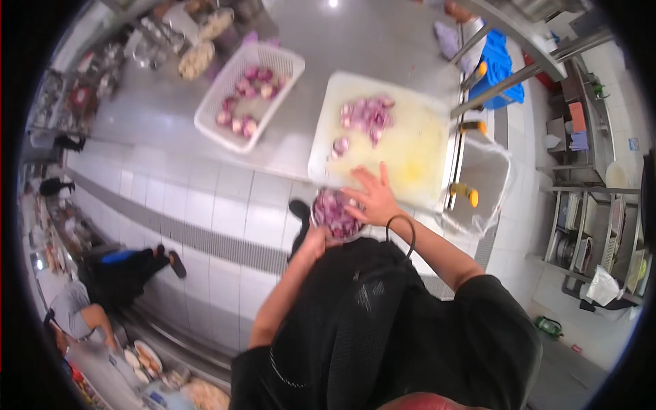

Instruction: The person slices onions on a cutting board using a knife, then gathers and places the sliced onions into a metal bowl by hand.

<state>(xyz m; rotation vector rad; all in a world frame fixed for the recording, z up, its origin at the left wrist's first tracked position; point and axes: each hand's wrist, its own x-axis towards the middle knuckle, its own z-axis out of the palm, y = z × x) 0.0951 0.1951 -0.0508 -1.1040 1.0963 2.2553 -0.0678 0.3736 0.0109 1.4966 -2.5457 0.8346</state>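
Against the table's near edge, my left hand [314,242] grips the side of a round bowl [342,240] filled with chopped red onion [335,210]. My right hand [374,198] has its fingers spread at the bowl's right side, some reaching over the near edge of a white cutting board [417,147]; nothing shows in it. A heap of cut red onion pieces [369,115] lies on the board, with one piece [340,146] apart from it. Left of the board, a white plastic basket [205,113] contains several peeled red onions [260,83].
Yellow-handled tools [465,193] hang at the board's right side, beside a lined bin [486,178]. A metal shelf post [509,85] and blue crate [499,72] stand at back right. Food bowls [197,60] sit far left. Another person [72,311] works at lower left.
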